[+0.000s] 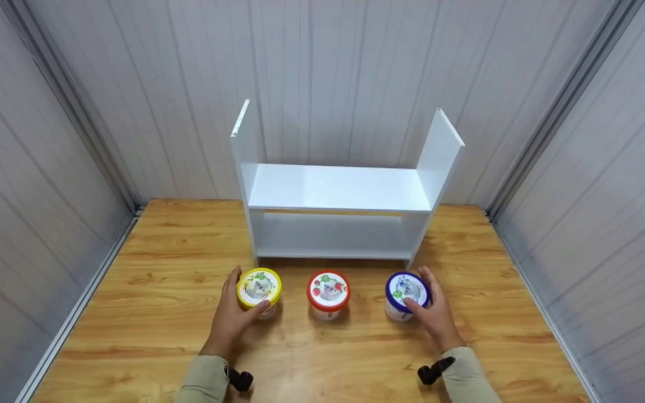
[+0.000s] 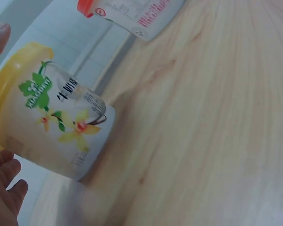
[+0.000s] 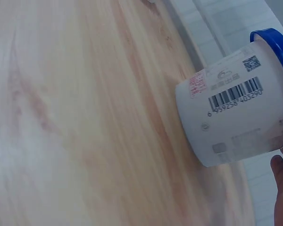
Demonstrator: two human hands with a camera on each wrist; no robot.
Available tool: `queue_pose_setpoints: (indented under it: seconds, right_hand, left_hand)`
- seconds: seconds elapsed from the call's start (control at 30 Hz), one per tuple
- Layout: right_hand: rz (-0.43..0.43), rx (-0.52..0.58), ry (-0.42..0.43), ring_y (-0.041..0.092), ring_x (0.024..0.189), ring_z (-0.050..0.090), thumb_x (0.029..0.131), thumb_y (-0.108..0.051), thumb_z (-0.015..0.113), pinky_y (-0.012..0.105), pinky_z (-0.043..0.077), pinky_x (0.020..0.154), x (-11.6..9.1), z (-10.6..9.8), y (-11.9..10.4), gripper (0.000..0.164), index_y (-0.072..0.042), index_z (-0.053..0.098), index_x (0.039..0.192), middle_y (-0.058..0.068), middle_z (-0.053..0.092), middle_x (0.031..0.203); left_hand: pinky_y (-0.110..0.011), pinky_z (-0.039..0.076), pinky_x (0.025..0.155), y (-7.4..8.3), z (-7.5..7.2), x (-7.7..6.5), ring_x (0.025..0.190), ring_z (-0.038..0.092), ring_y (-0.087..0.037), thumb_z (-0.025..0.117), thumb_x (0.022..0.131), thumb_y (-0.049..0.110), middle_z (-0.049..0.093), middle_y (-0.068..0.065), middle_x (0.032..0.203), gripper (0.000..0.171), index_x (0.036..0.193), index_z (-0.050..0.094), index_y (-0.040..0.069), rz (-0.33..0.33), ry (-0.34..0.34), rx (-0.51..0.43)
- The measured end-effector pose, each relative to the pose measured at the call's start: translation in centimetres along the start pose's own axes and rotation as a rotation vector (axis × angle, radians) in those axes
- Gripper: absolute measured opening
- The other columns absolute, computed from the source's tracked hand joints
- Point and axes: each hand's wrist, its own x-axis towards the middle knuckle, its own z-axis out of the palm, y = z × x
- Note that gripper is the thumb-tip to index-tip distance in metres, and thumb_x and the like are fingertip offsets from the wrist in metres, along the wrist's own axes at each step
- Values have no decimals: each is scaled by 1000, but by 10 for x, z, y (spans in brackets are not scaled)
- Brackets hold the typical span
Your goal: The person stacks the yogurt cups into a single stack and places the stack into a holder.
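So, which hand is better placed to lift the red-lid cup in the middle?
Neither clearly: the left hand grips the yellow-lid cup and the right hand grips the blue-lid cup; the red-lid cup sits about midway, untouched.

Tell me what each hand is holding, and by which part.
Left hand grips the yellow-lidded tub by its rim; right hand grips the blue-lidded tub likewise.

Both hands forward, left (image 1: 232, 316) and right (image 1: 434, 313), fingers curled.
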Motion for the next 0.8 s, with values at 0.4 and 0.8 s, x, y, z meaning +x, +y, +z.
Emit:
queue_pose_setpoints:
  seconds: [0.4,0.8]
  right_hand:
    - [18,48,61,36,150,24,90,-7,75,52,15,124,-5,9,10,87,-1,22,159,22,29,162]
    - [100,156,130,34,145,28,95,-10,69,51,23,120,-14,23,23,85,-7,16,162,20,27,160]
  left_hand:
    - [-53,21,121,-16,9,-3,147,31,-35,66,100,24,31,-20,160,78,161,19,11,20,23,-207]
    - [-52,12,124,-19,15,-8,152,19,-32,37,112,27,23,-17,164,57,163,14,20,0,18,-383]
